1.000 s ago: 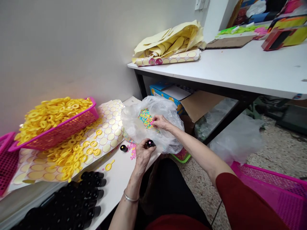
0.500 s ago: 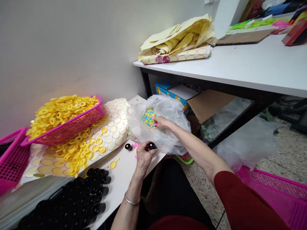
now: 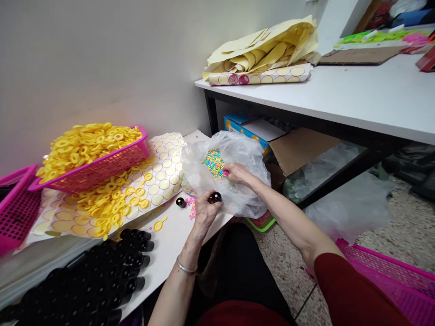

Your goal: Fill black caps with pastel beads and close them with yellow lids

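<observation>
My left hand [image 3: 205, 212] is closed around a small black cup [image 3: 216, 197] with a pink spot inside its mouth. My right hand [image 3: 237, 173] pinches a small pink piece [image 3: 225, 173], its kind too small to tell, at the right edge of a heap of blue, yellow and pink beads [image 3: 212, 161]. The beads lie in an open clear plastic bag [image 3: 234, 147]. To the left of my left hand stands another black cup [image 3: 181, 202] with a yellow spot inside. Tiny pink pieces [image 3: 192, 208] are scattered between the two cups.
Many black cups [image 3: 102, 276] stand packed at the lower left. A pink basket [image 3: 112, 167] of yellow rings [image 3: 91, 147] sits on a sticker sheet [image 3: 166, 163], with loose rings spilled in front. A white table [image 3: 367, 90] stands at right, a cardboard box [image 3: 302, 145] beneath it.
The view has shifted slightly. Both hands keep nearly the same place, the left on the black cup and the right pinching the pink piece by the beads.
</observation>
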Available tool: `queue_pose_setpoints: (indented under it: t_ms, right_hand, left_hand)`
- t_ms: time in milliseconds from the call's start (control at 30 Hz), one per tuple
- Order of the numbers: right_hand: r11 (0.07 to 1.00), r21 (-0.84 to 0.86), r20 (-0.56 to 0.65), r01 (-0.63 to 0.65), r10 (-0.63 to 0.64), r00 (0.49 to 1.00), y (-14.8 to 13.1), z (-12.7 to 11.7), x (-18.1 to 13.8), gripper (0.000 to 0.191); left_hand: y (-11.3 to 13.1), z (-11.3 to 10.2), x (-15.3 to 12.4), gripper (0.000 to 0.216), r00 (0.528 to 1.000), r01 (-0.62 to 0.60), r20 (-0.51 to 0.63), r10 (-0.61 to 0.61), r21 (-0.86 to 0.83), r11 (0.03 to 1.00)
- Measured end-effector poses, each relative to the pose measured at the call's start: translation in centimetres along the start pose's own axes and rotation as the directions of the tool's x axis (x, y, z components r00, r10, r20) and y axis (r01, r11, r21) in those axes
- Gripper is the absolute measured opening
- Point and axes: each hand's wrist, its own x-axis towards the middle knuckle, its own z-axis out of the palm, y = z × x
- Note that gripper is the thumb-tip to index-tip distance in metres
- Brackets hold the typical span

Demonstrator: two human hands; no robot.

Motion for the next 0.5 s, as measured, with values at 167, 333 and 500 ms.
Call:
queue_pose_setpoints:
  t_ms: [167,333,500]
  right_hand:
    - [0.999,-0.047,0.026,-0.003,0.004,1.0,-1.4,1.2,1.9,0.011]
    - [0.989,0.146,0.004,0.007,-0.007,1.0,-1.4,1.0,2.0,0.012]
    - [0.889,0.457,-0.044,0.015,0.005,0.999,-1.2,-0.2,-1.2,0.026]
  left_hand:
    - [-0.9,0.1,-0.2,0.03,1.0,0.006,0.03,-0.005,-0.032,0.999]
    - [-0.8,-0.8,-0.2,0.029,1.0,-0.005,0.021,0.005,-0.029,1.0]
    - [-1.2,-1.1,-0.1,0.028,1.0,-0.016,0.011,0.017,-0.039,0.999]
